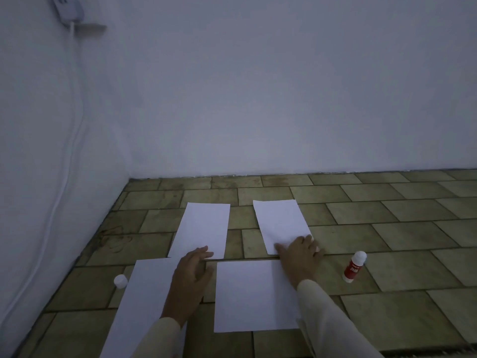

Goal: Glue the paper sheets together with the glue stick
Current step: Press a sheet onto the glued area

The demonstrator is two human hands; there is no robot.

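head view: four white sheets lying on tiled floor (402, 277). left hand (192, 273) lying flat, fingers straight, pressing near edge of far left sheet (202, 226) beside near left sheet (144, 303), gripping nothing. right hand (299, 254) also flat, pressing near edge of far right sheet (280, 220) by near right sheet (251, 298). glue stick (354, 267) sitting right of the sheets, untouched; white cap (120, 280) sitting far left. likely aligning or pressing seams; glue on the edges not showing. next move likely calling for reaching right to glue stick.
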